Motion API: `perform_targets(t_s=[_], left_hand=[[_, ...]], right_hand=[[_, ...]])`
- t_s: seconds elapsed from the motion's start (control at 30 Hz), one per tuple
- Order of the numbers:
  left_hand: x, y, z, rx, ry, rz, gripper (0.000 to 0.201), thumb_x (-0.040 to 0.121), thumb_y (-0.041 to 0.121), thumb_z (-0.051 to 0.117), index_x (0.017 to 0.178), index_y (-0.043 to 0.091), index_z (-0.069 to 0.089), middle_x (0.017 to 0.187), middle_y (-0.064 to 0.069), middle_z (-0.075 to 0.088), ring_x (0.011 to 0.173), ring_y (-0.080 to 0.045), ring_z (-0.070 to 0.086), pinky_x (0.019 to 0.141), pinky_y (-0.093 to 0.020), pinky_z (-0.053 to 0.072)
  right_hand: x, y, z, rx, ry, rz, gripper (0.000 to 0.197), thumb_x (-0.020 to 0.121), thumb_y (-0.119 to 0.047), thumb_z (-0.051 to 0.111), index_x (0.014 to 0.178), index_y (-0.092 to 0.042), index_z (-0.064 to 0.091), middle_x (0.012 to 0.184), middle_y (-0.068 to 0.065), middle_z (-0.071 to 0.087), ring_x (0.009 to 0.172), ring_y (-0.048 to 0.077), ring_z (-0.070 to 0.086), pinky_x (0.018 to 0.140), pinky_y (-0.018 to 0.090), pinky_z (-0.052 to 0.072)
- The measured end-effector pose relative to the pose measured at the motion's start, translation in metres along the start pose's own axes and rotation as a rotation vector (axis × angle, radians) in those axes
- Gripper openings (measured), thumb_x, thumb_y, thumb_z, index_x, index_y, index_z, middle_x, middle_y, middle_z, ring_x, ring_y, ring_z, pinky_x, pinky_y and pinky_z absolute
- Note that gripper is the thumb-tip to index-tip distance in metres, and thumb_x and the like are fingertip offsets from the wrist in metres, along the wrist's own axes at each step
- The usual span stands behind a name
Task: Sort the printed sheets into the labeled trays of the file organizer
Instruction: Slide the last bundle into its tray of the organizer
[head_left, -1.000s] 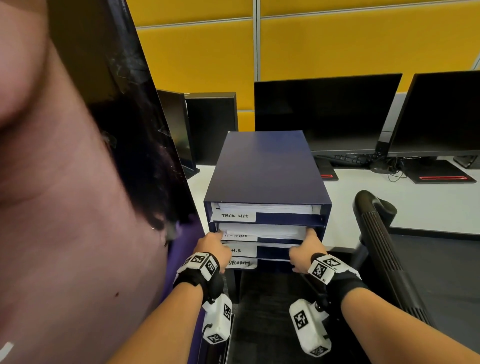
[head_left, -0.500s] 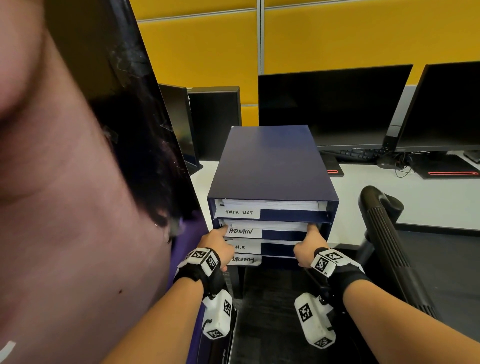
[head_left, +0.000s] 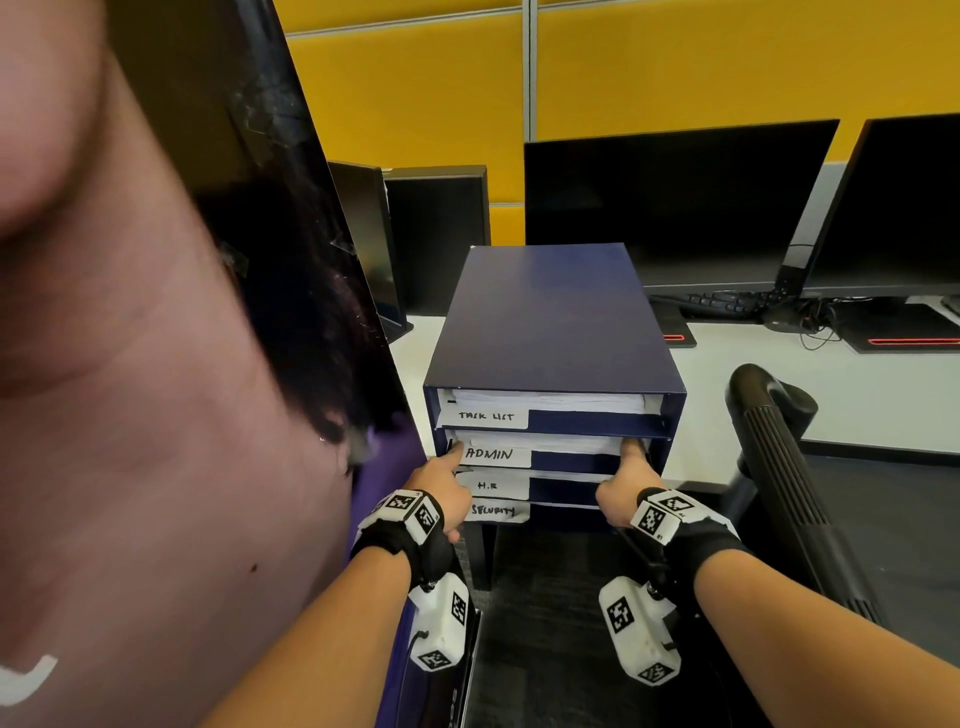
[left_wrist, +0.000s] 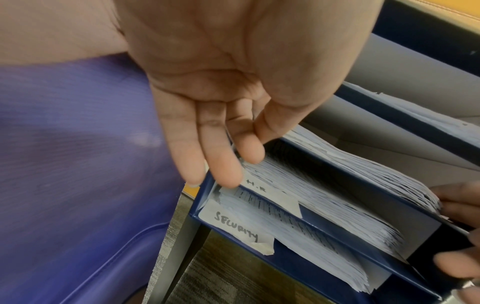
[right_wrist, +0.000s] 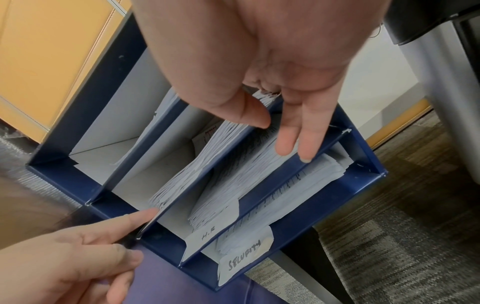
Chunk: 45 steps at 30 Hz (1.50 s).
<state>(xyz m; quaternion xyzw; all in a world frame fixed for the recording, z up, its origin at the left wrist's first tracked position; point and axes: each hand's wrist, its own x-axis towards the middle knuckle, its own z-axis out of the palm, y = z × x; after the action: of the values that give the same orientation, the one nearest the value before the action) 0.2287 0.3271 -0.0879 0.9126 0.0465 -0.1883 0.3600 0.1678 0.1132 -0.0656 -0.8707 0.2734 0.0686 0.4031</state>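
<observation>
all four trays of organizer (head_left: 550, 322) hold sheets; left hand (head_left: 441, 488) & right hand (head_left: 626, 483), fingers straight, press admin stack (head_left: 561, 446) in. prob near done.

White desk (head_left: 779, 395) carried the navy file organizer (head_left: 550, 322) at its front edge; monitors (head_left: 675, 202), keyboard (head_left: 727, 300) behind.

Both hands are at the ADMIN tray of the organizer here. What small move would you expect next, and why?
Probably a short push inward, squaring the ADMIN stack. The left hand has a fingertip at the stack's left front corner and the right hand touches its right end, while the sheet edges look fanned and uneven in the right wrist view. The ADMIN label shows which tray this is.
</observation>
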Motion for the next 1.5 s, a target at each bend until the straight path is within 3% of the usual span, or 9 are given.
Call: perform_targets(t_s=[0.17, 0.3, 0.43, 0.7, 0.97, 1.13, 1.27, 1.4, 1.5], left_hand=[[0.001, -0.007, 0.003, -0.043, 0.059, 0.022, 0.073, 0.086, 0.003, 0.043, 0.144, 0.043, 0.027, 0.123, -0.015, 0.062, 0.05, -0.021, 0.061, 0.036, -0.019, 0.044], [0.004, -0.018, 0.009, -0.07, 0.235, 0.091, 0.052, 0.086, 0.012, 0.044, 0.131, 0.035, 0.053, 0.103, -0.014, 0.069, 0.072, -0.034, 0.068, 0.061, -0.036, 0.06], [0.001, -0.022, 0.008, -0.089, 0.294, 0.121, 0.04, 0.086, 0.012, 0.044, 0.117, 0.029, 0.064, 0.094, -0.011, 0.072, 0.07, -0.033, 0.068, 0.065, -0.038, 0.06], [-0.004, -0.023, 0.008, -0.039, 0.15, 0.116, 0.058, 0.084, 0.016, 0.043, 0.139, 0.034, 0.041, 0.109, -0.014, 0.067, 0.077, -0.035, 0.068, 0.066, -0.042, 0.06], [-0.007, -0.016, 0.009, 0.006, 0.043, 0.075, 0.074, 0.085, 0.013, 0.045, 0.145, 0.046, 0.017, 0.11, -0.012, 0.063, 0.068, -0.03, 0.064, 0.067, -0.044, 0.06], [-0.005, -0.014, 0.011, 0.031, 0.019, 0.075, 0.077, 0.086, 0.01, 0.043, 0.144, 0.05, 0.013, 0.113, -0.018, 0.062, 0.05, -0.022, 0.053, 0.054, -0.034, 0.058], [-0.005, -0.011, 0.013, 0.0, 0.006, 0.084, 0.078, 0.086, 0.008, 0.043, 0.144, 0.051, 0.014, 0.117, -0.02, 0.061, 0.045, -0.02, 0.049, 0.046, -0.026, 0.048], [-0.002, -0.016, 0.016, -0.017, 0.078, 0.143, 0.067, 0.082, 0.012, 0.042, 0.138, 0.046, 0.032, 0.108, -0.018, 0.065, 0.056, -0.028, 0.06, 0.052, -0.033, 0.057], [-0.001, -0.023, 0.014, -0.006, 0.185, 0.189, 0.039, 0.083, 0.014, 0.043, 0.116, 0.032, 0.052, 0.084, -0.012, 0.064, 0.065, -0.029, 0.062, 0.063, -0.041, 0.059]], right_hand=[[0.0, 0.0, 0.0, 0.018, -0.011, 0.02, 0.063, 0.084, -0.001, 0.051, 0.137, -0.022, 0.025, 0.119, 0.01, 0.041, 0.109, 0.031, 0.049, 0.101, 0.041, 0.043], [-0.001, 0.001, 0.0, 0.054, 0.019, 0.008, 0.071, 0.081, 0.002, 0.052, 0.142, -0.021, 0.023, 0.136, 0.012, 0.04, 0.122, 0.035, 0.046, 0.106, 0.043, 0.039], [-0.005, 0.004, 0.001, 0.082, 0.073, -0.022, 0.071, 0.079, 0.005, 0.053, 0.14, -0.022, 0.027, 0.135, 0.009, 0.043, 0.12, 0.033, 0.048, 0.104, 0.041, 0.041], [-0.023, 0.007, -0.003, 0.003, 0.13, -0.035, 0.066, 0.084, -0.001, 0.051, 0.14, -0.025, 0.028, 0.129, 0.01, 0.051, 0.111, 0.033, 0.055, 0.095, 0.041, 0.047], [-0.03, 0.005, 0.001, -0.105, 0.075, -0.081, 0.066, 0.086, 0.0, 0.05, 0.145, -0.014, 0.026, 0.153, 0.004, 0.026, 0.133, 0.029, 0.04, 0.108, 0.033, 0.034], [-0.026, 0.005, 0.0, -0.149, 0.073, -0.091, 0.068, 0.086, -0.001, 0.051, 0.147, -0.014, 0.022, 0.156, 0.001, 0.017, 0.136, 0.027, 0.035, 0.109, 0.032, 0.032], [-0.024, 0.005, 0.001, -0.15, 0.082, -0.092, 0.068, 0.086, -0.003, 0.051, 0.147, -0.014, 0.022, 0.157, -0.001, 0.016, 0.137, 0.025, 0.034, 0.11, 0.03, 0.03], [-0.024, 0.006, 0.0, -0.145, 0.086, -0.088, 0.067, 0.086, -0.002, 0.051, 0.146, -0.014, 0.025, 0.155, 0.001, 0.022, 0.136, 0.025, 0.036, 0.11, 0.031, 0.031], [-0.028, 0.005, -0.003, -0.101, 0.127, -0.046, 0.06, 0.085, -0.001, 0.051, 0.141, -0.016, 0.036, 0.144, 0.007, 0.04, 0.124, 0.03, 0.049, 0.102, 0.034, 0.04]])
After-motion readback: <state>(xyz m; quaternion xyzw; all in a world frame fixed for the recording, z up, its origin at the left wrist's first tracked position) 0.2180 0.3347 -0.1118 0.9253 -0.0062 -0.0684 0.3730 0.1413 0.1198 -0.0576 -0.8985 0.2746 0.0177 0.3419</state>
